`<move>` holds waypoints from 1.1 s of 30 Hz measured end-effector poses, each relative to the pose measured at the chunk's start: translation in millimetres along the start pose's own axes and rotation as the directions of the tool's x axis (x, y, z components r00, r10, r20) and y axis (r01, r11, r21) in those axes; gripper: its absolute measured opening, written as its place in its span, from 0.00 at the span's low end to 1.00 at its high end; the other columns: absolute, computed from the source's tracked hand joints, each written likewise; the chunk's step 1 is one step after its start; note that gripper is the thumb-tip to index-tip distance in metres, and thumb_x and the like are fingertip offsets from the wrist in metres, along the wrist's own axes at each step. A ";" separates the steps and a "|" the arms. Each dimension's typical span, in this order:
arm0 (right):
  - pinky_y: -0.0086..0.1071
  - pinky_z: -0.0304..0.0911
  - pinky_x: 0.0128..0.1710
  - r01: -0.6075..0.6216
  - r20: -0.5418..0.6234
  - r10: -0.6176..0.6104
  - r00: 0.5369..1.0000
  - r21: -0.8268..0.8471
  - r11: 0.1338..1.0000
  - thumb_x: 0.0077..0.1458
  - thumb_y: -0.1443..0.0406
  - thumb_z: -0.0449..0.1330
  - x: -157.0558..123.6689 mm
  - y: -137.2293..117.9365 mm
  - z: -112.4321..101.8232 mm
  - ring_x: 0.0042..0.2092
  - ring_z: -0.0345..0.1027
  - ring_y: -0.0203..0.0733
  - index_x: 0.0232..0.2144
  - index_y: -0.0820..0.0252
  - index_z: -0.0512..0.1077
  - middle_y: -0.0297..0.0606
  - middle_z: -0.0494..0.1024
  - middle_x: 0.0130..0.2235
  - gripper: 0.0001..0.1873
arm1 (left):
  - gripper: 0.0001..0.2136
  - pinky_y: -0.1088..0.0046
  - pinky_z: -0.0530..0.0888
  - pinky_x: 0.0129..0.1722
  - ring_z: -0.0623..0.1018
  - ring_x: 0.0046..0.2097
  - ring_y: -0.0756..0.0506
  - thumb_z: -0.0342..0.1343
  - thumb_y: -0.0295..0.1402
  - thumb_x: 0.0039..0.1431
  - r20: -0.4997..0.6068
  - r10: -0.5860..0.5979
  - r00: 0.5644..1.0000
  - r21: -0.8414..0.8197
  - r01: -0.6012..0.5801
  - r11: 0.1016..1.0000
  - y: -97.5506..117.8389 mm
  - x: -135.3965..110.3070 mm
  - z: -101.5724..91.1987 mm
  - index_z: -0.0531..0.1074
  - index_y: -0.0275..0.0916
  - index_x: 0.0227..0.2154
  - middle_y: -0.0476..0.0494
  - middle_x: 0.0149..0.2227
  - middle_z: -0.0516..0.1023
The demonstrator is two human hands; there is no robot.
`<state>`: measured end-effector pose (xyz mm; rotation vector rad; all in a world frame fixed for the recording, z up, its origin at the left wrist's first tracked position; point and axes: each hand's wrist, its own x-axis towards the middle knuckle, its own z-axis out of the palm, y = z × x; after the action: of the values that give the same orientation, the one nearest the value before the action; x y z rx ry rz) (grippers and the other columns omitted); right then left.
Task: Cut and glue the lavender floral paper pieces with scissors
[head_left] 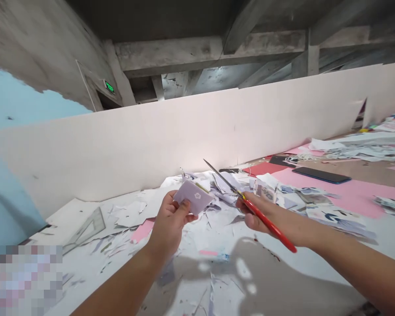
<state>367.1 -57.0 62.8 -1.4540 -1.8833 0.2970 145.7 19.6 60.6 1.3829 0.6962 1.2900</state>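
My left hand (170, 219) pinches a small pale lilac paper piece (193, 195) with a white flower shape on it, held up above the table. My right hand (266, 215) grips red-handled scissors (250, 206). Their blades point up and to the left, closed or nearly so, with the tip just right of the paper piece. Both hands hover over a heap of paper scraps (217, 219).
A white table (316, 263) is strewn with cuttings. Pink sheets (349, 191) lie to the right with a dark phone (321, 174) on them. A clear set square (85, 228) lies at the left. A white partition board (151, 140) runs along the back.
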 end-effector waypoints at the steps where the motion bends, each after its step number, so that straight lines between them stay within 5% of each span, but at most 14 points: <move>1: 0.29 0.58 0.24 -0.018 0.046 0.018 0.999 -0.004 1.000 0.47 0.50 0.53 0.0 -6.7 3.0 0.26 0.59 0.35 0.27 0.56 0.61 0.32 0.67 0.28 0.16 | 0.15 0.69 0.71 0.34 0.72 0.34 0.51 0.56 0.38 0.48 -0.024 0.014 1.000 -0.010 -0.015 1.000 2.4 -0.6 -2.6 0.61 0.42 0.38 0.50 0.32 0.70; 3: 0.28 0.55 0.22 -0.082 0.107 0.083 0.991 -0.013 0.997 0.46 0.51 0.54 0.6 -19.4 6.6 0.24 0.57 0.35 0.27 0.56 0.60 0.31 0.67 0.26 0.16 | 0.15 0.69 0.72 0.34 0.73 0.34 0.50 0.57 0.38 0.47 -0.062 0.037 0.997 -0.023 -0.039 0.999 7.7 -1.7 -7.9 0.61 0.42 0.38 0.50 0.33 0.70; 7: 0.27 0.49 0.18 -0.166 0.036 0.173 0.984 -0.144 0.976 0.43 0.50 0.56 4.5 -42.8 9.5 0.20 0.55 0.36 0.22 0.55 0.56 0.30 0.65 0.19 0.18 | 0.15 0.68 0.72 0.32 0.73 0.33 0.50 0.58 0.38 0.46 -0.106 0.076 0.991 -0.036 -0.080 0.996 18.4 -4.8 -17.3 0.61 0.42 0.36 0.51 0.32 0.71; 15: 0.29 0.48 0.18 -0.106 -0.082 0.076 0.994 -0.458 0.883 0.42 0.43 0.52 12.0 -73.5 16.0 0.21 0.58 0.39 0.25 0.55 0.57 0.32 0.66 0.20 0.23 | 0.11 0.65 0.71 0.41 0.73 0.36 0.51 0.56 0.35 0.49 -0.050 0.214 0.976 -0.098 -0.218 0.971 40.1 -14.7 -29.3 0.61 0.42 0.33 0.53 0.32 0.71; 22: 0.30 0.49 0.19 -0.089 -0.141 0.024 0.990 -0.473 0.876 0.41 0.42 0.53 16.0 -74.7 19.9 0.23 0.62 0.43 0.30 0.54 0.60 0.36 0.69 0.23 0.24 | 0.09 0.65 0.70 0.42 0.72 0.36 0.52 0.56 0.33 0.49 -0.020 0.257 0.966 -0.125 -0.257 0.958 48.8 -17.5 -34.1 0.61 0.42 0.32 0.53 0.31 0.72; 33: 0.30 0.49 0.18 -0.115 -0.112 0.069 0.991 -0.474 0.873 0.44 0.44 0.52 13.0 -71.3 22.0 0.20 0.58 0.40 0.24 0.55 0.56 0.32 0.65 0.18 0.22 | 0.09 0.72 0.70 0.35 0.72 0.34 0.53 0.55 0.34 0.51 0.022 0.209 0.978 -0.110 -0.206 0.972 41.7 -15.1 -35.1 0.62 0.42 0.34 0.52 0.31 0.71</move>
<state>298.3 -63.8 93.7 -1.8508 -1.8956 -0.2133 99.0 5.5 89.4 1.4135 0.4608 1.4434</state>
